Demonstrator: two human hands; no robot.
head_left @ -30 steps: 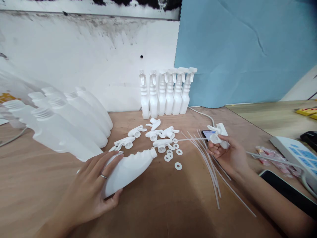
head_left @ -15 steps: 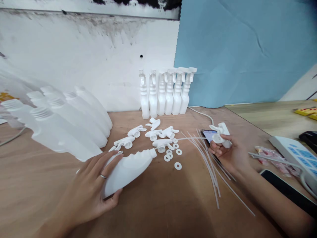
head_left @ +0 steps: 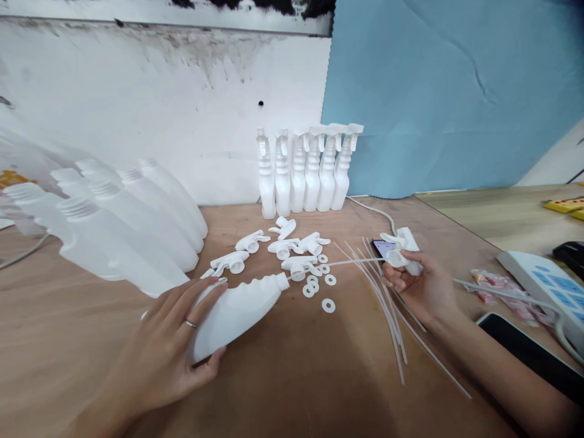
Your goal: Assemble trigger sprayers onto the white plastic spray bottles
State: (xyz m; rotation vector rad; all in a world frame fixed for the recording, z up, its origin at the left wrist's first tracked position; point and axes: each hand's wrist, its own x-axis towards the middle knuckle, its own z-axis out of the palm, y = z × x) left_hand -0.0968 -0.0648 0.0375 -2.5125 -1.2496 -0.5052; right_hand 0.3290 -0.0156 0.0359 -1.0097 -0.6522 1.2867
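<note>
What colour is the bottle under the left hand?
White; the bottle under the left hand shows best in the head view.

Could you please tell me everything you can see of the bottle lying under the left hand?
The bottle is white, opaque, plastic by its look, with a ribbed waist and a threaded neck. It has no cap or spray head. It lies on its side on the wooden table, neck pointing right and away toward the loose washers. The left hand grips its base end, fingers over the top.

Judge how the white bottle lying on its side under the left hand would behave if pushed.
The bottle probably rolls easily: it lies on a rounded side on the smooth table. It looks light, being uncapped thin plastic. The left hand holds it.
</note>
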